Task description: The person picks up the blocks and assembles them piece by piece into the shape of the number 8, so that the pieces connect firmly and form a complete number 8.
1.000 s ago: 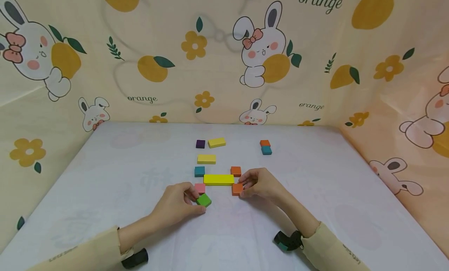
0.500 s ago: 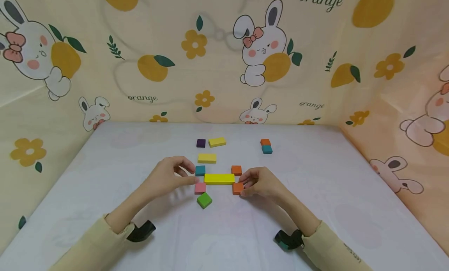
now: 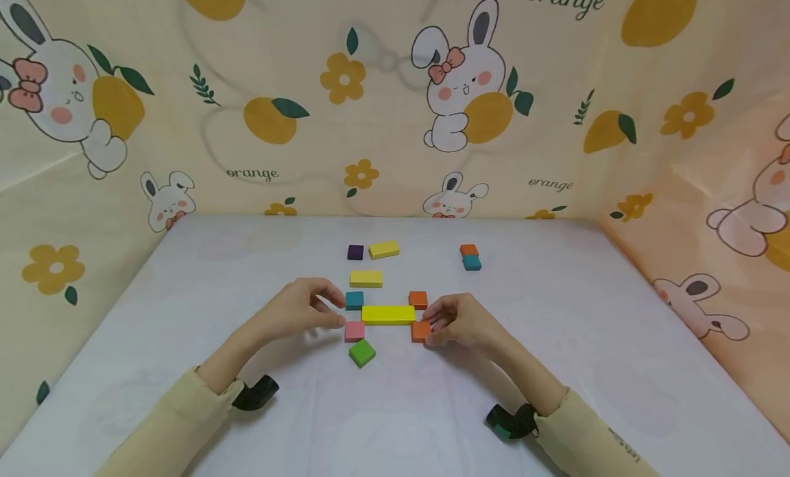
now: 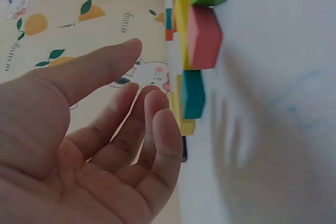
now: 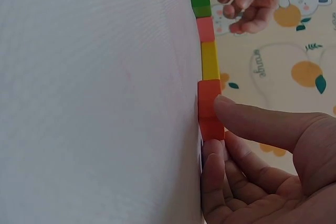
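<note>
In the head view my left hand [image 3: 302, 304] hovers left of a teal block [image 3: 354, 300] and a pink block [image 3: 354, 331], fingers loosely bent with nothing between them. My right hand [image 3: 465, 321] pinches the near orange block [image 3: 421, 332] at its right side, thumb on it and fingers behind. The right wrist view shows the thumb [image 5: 252, 121] against this orange block [image 5: 209, 98]. A long yellow block [image 3: 387, 315] lies between the pink and orange blocks. Another orange block [image 3: 418, 299] sits behind. Turned cornerwise, a green block [image 3: 362, 353] lies in front of the pink one.
Behind the row lie a yellow block [image 3: 366, 279], another yellow block [image 3: 384, 250] and a dark purple block [image 3: 355, 252]. Farther right, an orange block [image 3: 469, 249] touches a teal block [image 3: 472, 262]. A patterned cloth [image 3: 382, 134] rises behind the white table [image 3: 247, 251].
My left hand has let go of the green block and moved away from it, up beside the teal and pink blocks. The right hand has stayed at the orange block.
</note>
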`<state>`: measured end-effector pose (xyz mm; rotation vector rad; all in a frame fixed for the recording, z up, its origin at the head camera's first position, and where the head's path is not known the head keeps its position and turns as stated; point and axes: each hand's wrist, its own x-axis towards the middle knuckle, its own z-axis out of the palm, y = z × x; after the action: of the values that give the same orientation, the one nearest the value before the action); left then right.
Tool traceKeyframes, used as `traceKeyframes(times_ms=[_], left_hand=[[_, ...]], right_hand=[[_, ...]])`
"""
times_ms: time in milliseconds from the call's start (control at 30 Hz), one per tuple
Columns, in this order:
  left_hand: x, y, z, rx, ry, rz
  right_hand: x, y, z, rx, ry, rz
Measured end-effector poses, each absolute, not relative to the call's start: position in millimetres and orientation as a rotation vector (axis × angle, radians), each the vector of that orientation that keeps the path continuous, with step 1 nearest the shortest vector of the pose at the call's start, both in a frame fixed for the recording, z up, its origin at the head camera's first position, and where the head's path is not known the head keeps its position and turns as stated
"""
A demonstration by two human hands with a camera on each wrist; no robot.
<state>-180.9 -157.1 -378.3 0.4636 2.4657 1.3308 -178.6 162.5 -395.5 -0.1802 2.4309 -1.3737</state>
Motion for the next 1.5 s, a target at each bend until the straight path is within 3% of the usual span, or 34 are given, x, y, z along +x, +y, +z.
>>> traceKeyframes(times_ms=[1500], left_hand=[[-177.2, -137.5, -403.4, 0.401, 2.470, 1.273]], right_hand=[[-179.2, 163.5, -396.9, -0.200, 2.405, -1.405]])
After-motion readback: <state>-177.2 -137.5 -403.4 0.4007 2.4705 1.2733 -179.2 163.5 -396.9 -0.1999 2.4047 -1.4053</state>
